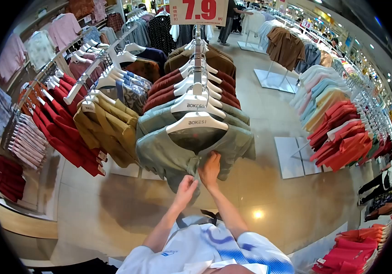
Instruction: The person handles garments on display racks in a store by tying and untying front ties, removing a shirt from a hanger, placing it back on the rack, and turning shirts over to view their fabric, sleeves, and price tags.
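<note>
A grey-green garment [159, 148] hangs at the front of the centre rack on a white hanger [197, 122] lettered BOKESI. My left hand [186, 189] is closed on the garment's front edge, low down, with fingertips pinched together. Higher up and to the right, my right hand [210, 169] has its fingers curled at the other side of the front opening, closed against the cloth. What exactly sits between the right fingertips is hidden. Behind this garment, another grey-green one hangs on a similar white hanger [196, 104], followed by dark red garments [159, 89].
A 7.9 price sign [199, 11] tops the centre rack. Mustard garments [107, 125] and red ones [63, 125] hang on the left. Coral-red tops [342, 137] hang on the right above white base panels [295, 157]. A person [228, 23] stands in the far aisle.
</note>
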The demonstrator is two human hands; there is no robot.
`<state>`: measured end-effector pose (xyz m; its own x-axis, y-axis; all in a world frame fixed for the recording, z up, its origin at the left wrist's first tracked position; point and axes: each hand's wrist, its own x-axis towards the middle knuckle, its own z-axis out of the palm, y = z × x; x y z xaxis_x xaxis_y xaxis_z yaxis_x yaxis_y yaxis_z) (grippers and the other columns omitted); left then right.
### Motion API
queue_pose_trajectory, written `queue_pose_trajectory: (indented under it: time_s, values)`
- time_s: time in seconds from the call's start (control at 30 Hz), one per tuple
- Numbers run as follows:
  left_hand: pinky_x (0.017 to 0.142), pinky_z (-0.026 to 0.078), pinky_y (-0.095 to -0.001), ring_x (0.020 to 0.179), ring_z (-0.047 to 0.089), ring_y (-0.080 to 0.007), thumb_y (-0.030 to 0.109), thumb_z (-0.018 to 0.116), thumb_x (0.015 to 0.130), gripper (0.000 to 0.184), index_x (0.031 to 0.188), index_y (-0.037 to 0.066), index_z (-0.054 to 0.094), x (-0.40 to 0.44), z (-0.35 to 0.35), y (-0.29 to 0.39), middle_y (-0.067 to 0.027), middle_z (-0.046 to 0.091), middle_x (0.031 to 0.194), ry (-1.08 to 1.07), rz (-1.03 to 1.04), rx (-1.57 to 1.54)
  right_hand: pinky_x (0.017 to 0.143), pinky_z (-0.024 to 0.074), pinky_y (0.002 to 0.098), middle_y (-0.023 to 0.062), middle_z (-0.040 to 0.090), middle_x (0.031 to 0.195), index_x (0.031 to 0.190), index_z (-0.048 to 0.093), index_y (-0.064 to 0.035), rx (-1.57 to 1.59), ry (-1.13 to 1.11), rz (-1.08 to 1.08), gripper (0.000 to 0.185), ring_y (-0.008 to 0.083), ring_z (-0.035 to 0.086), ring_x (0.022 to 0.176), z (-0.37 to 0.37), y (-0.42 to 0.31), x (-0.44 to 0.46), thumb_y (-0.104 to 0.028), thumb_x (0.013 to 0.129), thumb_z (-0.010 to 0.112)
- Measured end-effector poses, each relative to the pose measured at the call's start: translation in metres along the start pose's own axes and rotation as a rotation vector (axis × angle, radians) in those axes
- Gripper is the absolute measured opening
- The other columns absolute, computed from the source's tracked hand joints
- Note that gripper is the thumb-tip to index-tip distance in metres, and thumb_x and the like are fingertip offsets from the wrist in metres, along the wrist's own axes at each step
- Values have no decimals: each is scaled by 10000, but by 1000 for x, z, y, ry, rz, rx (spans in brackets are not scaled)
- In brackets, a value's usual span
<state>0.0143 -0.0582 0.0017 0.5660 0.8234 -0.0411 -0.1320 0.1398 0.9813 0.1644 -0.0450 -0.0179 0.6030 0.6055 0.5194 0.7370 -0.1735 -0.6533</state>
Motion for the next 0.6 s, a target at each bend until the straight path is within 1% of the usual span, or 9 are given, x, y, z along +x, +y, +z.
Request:
queue_pose_trajectory:
  time_s: [0.03, 0.07, 0.1, 0.17, 0.2, 0.3, 0.43, 0.5, 0.6]
  values:
    - [665, 346, -188, 755, 406, -16, 146, 578, 971, 105, 949, 72, 507, 0, 1, 3, 70, 459, 825, 2, 11, -2, 713, 479, 445, 185, 487, 1060, 1126, 469, 2, -145, 124, -79, 640, 380, 562, 893, 7, -4, 10, -167, 608, 805]
    - [657, 356, -193, 747, 410, -22, 139, 584, 966, 113, 950, 59, 505, 0, 3, 6, 66, 457, 813, 19, 12, 15, 709, 486, 453, 200, 537, 1069, 1163, 470, -10, -198, 189, 15, 643, 401, 579, 889, 25, 4, 19, -124, 605, 769]
    - [648, 366, -198, 739, 414, -27, 132, 590, 960, 122, 952, 46, 503, 0, 4, 8, 62, 454, 800, 37, 12, 31, 709, 486, 453, 200, 537, 1069, 1163, 470, -10, -194, 192, 3, 643, 401, 579, 889, 31, 12, 23, -124, 605, 769]
    - [651, 369, -197, 740, 418, -28, 129, 587, 961, 116, 952, 46, 506, 0, 0, 11, 60, 461, 803, 51, 42, 28, 702, 482, 460, 174, 595, 1000, 1163, 486, -53, 65, -56, -39, 541, 392, 602, 884, 30, 25, 25, -51, 662, 691]
    - [654, 371, -197, 741, 423, -29, 126, 584, 962, 110, 953, 46, 509, 2, -3, 13, 58, 468, 806, 60, 65, 23, 699, 487, 453, 154, 632, 922, 1116, 536, -75, 36, -132, -40, 439, 387, 613, 835, 15, 19, 22, -78, 703, 685]
    - [656, 375, -198, 738, 431, -31, 122, 583, 962, 103, 965, 45, 514, 6, -13, 14, 53, 479, 802, 164, 112, 20, 696, 500, 419, 147, 636, 899, 1076, 555, -58, -1, -220, -124, 391, 351, 630, 801, -19, 35, 4, -72, 713, 700]
    - [660, 388, -208, 735, 450, -44, 111, 591, 952, 106, 968, 28, 527, 8, -24, 8, 35, 507, 804, 213, 95, 33, 681, 508, 365, 135, 636, 861, 1036, 566, -44, 194, -266, -112, 360, 304, 647, 764, -58, 49, -11, -53, 718, 735]
    - [655, 389, -212, 735, 452, -45, 120, 592, 953, 116, 966, 25, 526, 6, -24, 12, 32, 510, 805, 221, 68, 43, 672, 504, 316, 117, 633, 846, 994, 580, -37, 425, -276, 75, 332, 258, 649, 747, -72, 45, -18, -38, 720, 769]
    - [645, 394, -221, 736, 459, -49, 138, 597, 951, 137, 961, 21, 524, 4, -24, 9, 24, 516, 808, 206, 30, 88, 649, 498, 307, 102, 630, 837, 921, 605, -38, 447, -162, 45, 238, 250, 643, 755, -85, 44, -38, -32, 746, 767]
